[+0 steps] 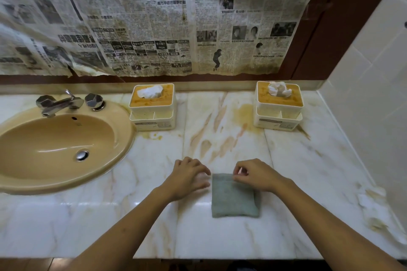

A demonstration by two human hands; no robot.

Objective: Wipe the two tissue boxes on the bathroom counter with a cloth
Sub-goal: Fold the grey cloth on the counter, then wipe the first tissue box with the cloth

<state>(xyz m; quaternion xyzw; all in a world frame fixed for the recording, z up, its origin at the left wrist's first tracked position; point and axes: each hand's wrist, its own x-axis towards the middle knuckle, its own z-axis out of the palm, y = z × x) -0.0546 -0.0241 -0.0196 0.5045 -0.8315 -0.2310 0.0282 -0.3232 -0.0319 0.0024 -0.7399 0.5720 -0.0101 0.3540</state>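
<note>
Cut off, covered, blurred

The beige oval basin runs off the left edge; the yellowed newspaper sheets run off the top and left. The right hand covers the far right corner of the folded grey-green cloth, hiding whether it pinches it. The left hand has blurred fingertips. Label print on the left orange-topped white plastic tissue box and the right orange-topped white plastic tissue box is unreadably small.
</note>
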